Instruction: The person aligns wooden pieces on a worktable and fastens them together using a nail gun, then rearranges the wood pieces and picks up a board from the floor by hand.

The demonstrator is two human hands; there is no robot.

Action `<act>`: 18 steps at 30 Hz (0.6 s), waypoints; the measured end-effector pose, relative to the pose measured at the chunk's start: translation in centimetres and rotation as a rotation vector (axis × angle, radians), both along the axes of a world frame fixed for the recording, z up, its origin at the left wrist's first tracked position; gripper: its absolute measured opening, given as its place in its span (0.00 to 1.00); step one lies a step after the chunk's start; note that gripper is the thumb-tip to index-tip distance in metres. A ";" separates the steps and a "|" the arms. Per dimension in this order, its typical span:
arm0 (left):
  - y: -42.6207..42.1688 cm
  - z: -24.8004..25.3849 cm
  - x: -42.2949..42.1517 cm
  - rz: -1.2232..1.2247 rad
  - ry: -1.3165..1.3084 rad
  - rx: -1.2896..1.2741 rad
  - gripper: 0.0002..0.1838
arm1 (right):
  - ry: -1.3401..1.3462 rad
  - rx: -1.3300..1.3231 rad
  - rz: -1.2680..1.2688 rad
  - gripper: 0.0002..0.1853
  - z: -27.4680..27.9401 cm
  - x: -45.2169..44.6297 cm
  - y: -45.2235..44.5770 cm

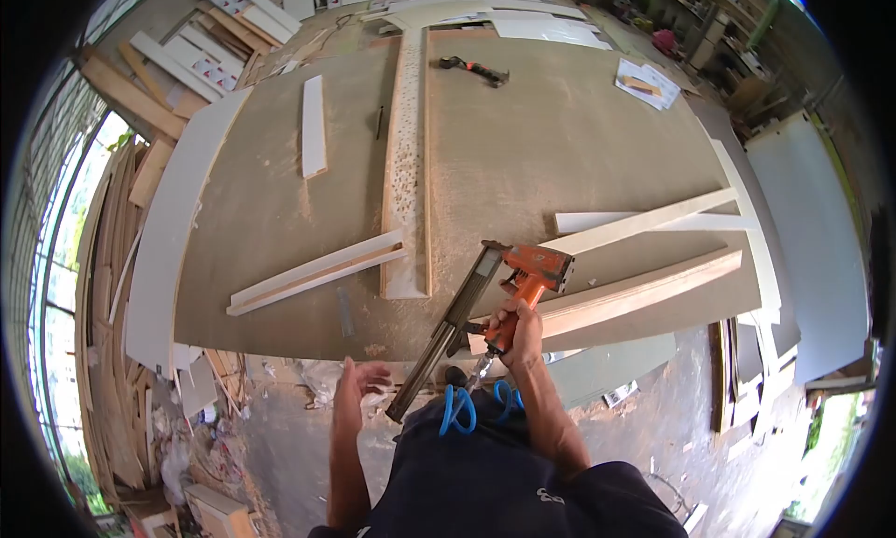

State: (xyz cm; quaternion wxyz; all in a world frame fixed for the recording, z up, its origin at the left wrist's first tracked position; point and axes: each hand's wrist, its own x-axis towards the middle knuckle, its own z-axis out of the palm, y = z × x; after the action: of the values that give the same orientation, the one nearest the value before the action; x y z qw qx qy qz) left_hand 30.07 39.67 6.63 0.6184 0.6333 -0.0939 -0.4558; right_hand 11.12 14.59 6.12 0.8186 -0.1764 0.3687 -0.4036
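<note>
Orange nail gun (538, 265) is at lower centre of the frame, over the near edge of the brown worktop (523, 137). Right hand (516, 331): fingers curled and clamped on the handle, probably because that grip bears the weight; cannot tell whether a finger rests on the trigger. The long magazine (446, 325) slants down toward lower left, its low end beside the left hand (362, 379). Left hand: holds nothing, fingers loosely extended, slightly bent, thumb apart; appears near enough to steady the magazine, though a gap shows. Blue coiled hose (457, 411) hangs below the handle fitting, over the dark clothing, presumably slack so the tool can swing freely. Wooden beam (644, 295) lies right of the tool, partly behind the gripping hand. Speckled channel (407, 165) runs up the centre, lying flat, likely for stable support. Grooved strip (317, 271) lies at an angle, left of the channel's near end; white strip (315, 127) farther up. Hammer (474, 69) at upper centre, apart from both hands. Small wood piece (641, 85) sits on papers (665, 83), upper right, possibly as a weight.
</note>
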 end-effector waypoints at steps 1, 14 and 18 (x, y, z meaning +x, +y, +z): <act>-0.1 0.2 -0.8 -0.013 0.002 0.005 0.37 | 0.004 0.041 -0.032 0.17 0.4 -0.2 -0.2; -7.3 0.1 -4.2 0.452 0.055 -0.037 0.29 | -0.069 0.168 0.020 0.22 0.4 -0.6 2.0; -8.4 -0.3 -4.5 0.460 0.005 0.014 0.29 | -0.052 0.158 0.041 0.21 0.7 -0.5 2.2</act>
State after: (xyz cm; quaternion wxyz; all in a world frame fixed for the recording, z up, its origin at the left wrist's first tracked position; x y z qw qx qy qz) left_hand 25.57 31.24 6.34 0.7017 0.6413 0.0576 -0.3050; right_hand 10.62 16.80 6.80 0.8474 -0.1080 0.3743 -0.3608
